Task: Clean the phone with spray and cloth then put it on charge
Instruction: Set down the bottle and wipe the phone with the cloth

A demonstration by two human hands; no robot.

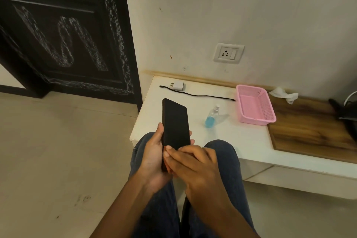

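Note:
A black phone (174, 121) is held upright over my lap, its dark face toward me. My left hand (152, 156) wraps its lower left edge from behind. My right hand (195, 164) covers the phone's bottom end, fingers curled against it. A small clear spray bottle (211, 117) with blue liquid stands on the white table (241, 141). A white charger plug (178, 85) lies near the wall, with a black cable (197, 95) stretched across the table. A crumpled white cloth (284, 94) lies at the back right.
A pink plastic basket (255, 106) sits beside the spray bottle. A wall socket (228, 52) is above the table. A wooden board (313, 127) covers the table's right part, with a dark object (347, 116) at its far edge. A black carved door (63, 31) stands left.

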